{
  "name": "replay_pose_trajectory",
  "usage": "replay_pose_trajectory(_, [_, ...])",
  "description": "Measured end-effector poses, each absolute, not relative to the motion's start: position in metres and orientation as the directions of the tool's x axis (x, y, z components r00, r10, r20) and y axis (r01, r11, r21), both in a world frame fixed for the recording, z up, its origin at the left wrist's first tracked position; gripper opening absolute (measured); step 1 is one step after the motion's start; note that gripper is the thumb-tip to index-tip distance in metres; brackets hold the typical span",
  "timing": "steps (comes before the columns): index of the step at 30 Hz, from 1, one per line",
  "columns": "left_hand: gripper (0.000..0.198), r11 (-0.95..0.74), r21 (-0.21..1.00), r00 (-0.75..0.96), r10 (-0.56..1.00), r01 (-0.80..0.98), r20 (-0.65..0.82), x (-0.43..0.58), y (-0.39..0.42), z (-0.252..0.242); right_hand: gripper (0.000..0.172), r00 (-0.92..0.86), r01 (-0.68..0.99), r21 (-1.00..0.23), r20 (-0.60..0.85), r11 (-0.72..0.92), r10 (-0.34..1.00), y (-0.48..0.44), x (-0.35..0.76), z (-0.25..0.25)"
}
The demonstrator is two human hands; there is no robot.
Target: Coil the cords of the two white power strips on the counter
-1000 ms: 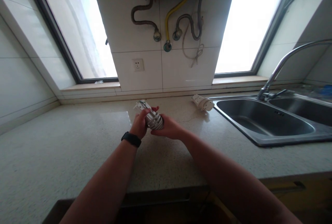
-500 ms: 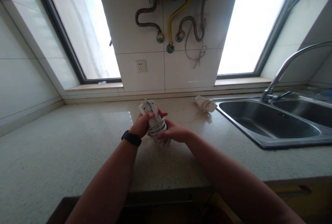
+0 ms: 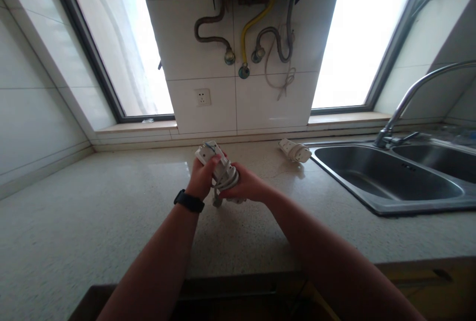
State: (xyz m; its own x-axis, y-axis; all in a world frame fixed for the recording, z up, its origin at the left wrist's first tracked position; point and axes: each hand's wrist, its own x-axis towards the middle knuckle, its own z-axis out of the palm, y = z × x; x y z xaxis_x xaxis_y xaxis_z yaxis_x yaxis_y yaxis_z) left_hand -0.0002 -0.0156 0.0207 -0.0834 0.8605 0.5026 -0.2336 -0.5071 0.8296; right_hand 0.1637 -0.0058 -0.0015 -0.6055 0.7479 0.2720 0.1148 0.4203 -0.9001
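Countertop (image 3: pixel 92 231) with a pale speckled finish is spread beneath the left hand (image 3: pixel 201 179) and well out to its left, and a bright window (image 3: pixel 119 48) is set in the wall beyond. A black wristband (image 3: pixel 189 201) is worn just behind that hand, by which the far part of a white power strip (image 3: pixel 222 164) is clasped, thumb laid on top.

The strip is held between both hands, its long axis slanted from far left to near right; a bluish strand (image 3: pixel 210 147) is seen at its far end. Its far end is closer to the left hand, while the near end, where white cord (image 3: pixel 226 182) is wound, is cupped by the right hand (image 3: pixel 247 185), whose fingers are partly hidden. Just below, between the hands, a plug-like piece (image 3: pixel 216 201) is shown; whether it is touching the countertop cannot be told.

Beyond and to the right of the right hand, well apart from it, a second power strip (image 3: pixel 295 151) is laid with its cord wrapped around it, slanted likewise and nearer to the right hand than the left. Farther right, a steel sink (image 3: pixel 390 174) is fitted, with a chrome faucet (image 3: pixel 399 103) arched over it.
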Motion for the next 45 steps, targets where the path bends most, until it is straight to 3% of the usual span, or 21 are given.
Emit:
replay_pose_trajectory(2, [0.044,-0.468,0.85,-0.064,0.882,-0.24,0.468,-0.004,-0.011,0.019,0.062,-0.69,0.032,-0.9,0.294,0.434,0.661,-0.007,0.165,0.003])
replay_pose_trajectory(4, [0.049,-0.411,0.883,-0.067,0.911,-0.227,0.407,-0.007,-0.006,0.018,0.065,-0.702,0.018,-0.905,0.291,0.425,0.65,-0.007,0.164,0.001])
replay_pose_trajectory(7, [0.053,-0.376,0.892,-0.063,0.926,-0.252,0.372,-0.009,-0.001,0.02,0.085,-0.497,0.205,-0.902,0.238,0.38,0.834,-0.005,0.161,-0.011])
replay_pose_trajectory(10, [0.054,-0.329,0.854,0.001,0.933,-0.403,0.36,-0.005,-0.006,0.026,0.074,-0.289,0.447,-0.76,0.376,0.472,0.88,-0.005,0.158,-0.018])
replay_pose_trajectory(12, [0.06,-0.286,0.824,0.0,0.945,-0.489,0.328,-0.001,-0.012,0.03,0.075,-0.293,0.477,-0.713,0.424,0.515,0.857,-0.007,0.157,-0.019])
replay_pose_trajectory(15, [0.054,-0.28,0.831,0.036,0.94,-0.481,0.338,0.001,-0.019,0.034,0.083,-0.33,0.462,-0.748,0.353,0.476,0.875,-0.009,0.155,-0.018])
replay_pose_trajectory(19, [0.048,-0.235,0.846,0.17,0.921,-0.479,0.352,-0.005,-0.02,0.033,0.089,-0.472,0.315,-0.789,0.353,0.528,0.808,-0.004,0.154,-0.021])
replay_pose_trajectory(22, [0.045,-0.211,0.846,0.239,0.901,-0.489,0.363,-0.011,-0.02,0.032,0.077,-0.625,0.156,-0.814,0.358,0.56,0.694,-0.001,0.155,-0.021])
replay_pose_trajectory(27, [0.037,-0.19,0.818,0.401,0.797,-0.543,0.451,-0.016,-0.026,0.03,0.055,-0.799,-0.101,-0.902,0.325,0.419,0.506,-0.006,0.16,-0.015])
replay_pose_trajectory(30, [0.038,-0.166,0.796,0.435,0.764,-0.582,0.477,-0.014,-0.03,0.032,0.061,-0.828,-0.144,-0.958,0.253,0.246,0.5,-0.012,0.16,-0.012])
replay_pose_trajectory(33, [0.041,-0.153,0.786,0.385,0.805,-0.599,0.451,-0.009,-0.032,0.035,0.078,-0.853,-0.215,-0.976,0.165,-0.045,0.495,-0.016,0.16,-0.01])
replay_pose_trajectory(36, [0.045,-0.196,0.792,0.235,0.889,-0.577,0.392,-0.005,-0.03,0.04,0.075,-0.833,-0.269,-0.943,0.124,-0.198,0.538,-0.019,0.161,-0.006])
replay_pose_trajectory(40, [0.04,-0.257,0.816,0.003,0.953,-0.517,0.302,-0.006,-0.024,0.044,0.067,-0.744,-0.204,-0.971,0.07,-0.125,0.665,-0.018,0.159,-0.001])
replay_pose_trajectory(45, [0.048,-0.328,0.807,-0.163,0.944,-0.491,0.285,-0.006,-0.018,0.047,0.062,-0.707,-0.163,-0.986,0.097,-0.027,0.7,-0.011,0.155,-0.003])
